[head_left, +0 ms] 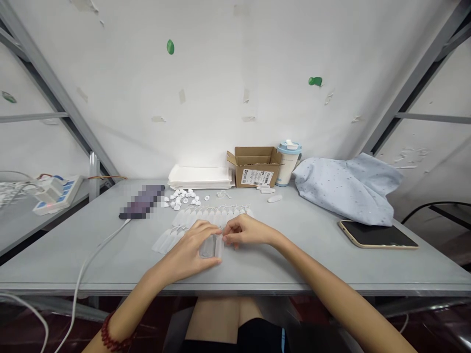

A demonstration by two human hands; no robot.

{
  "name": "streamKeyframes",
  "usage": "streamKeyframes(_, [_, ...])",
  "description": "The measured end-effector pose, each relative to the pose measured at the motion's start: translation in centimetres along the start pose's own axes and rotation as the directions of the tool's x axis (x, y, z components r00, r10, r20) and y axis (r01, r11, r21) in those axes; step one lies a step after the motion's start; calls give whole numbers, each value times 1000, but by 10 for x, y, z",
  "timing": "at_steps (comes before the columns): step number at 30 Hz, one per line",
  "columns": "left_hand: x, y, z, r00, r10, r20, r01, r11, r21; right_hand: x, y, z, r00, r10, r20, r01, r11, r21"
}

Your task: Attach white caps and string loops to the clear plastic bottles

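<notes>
Though low, left hand (pixel 192 250) C-shaped

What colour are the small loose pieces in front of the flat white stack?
White; the small loose pieces show in the head view.

Clear tube (pixel 219 247) partly behind left fingers (pixel 210 264), dark corded device (pixel 143 201) under pixel blur

Metal framing (pixel 414 83), a grey bench (pixel 257 267) and rows of small plastic parts (pixel 218 217) suggest a workshop.
</notes>
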State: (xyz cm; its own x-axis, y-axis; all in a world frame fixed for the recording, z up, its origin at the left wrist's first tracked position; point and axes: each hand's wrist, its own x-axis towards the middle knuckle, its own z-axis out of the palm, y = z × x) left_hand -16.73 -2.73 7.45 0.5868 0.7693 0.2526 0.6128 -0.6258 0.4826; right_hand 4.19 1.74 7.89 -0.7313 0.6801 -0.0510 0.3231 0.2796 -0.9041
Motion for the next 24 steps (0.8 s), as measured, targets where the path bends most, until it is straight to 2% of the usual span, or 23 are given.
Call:
streamKeyframes(12, [2,-4,-3,997,2,71,-2,1000,-6,4,6,4,999,31,34,-28,996,-82])
streamKeyframes(24, [3,-8,-3,997,63,39,-64,998,16,7,8,7,999,-24,-26,17,971,-240])
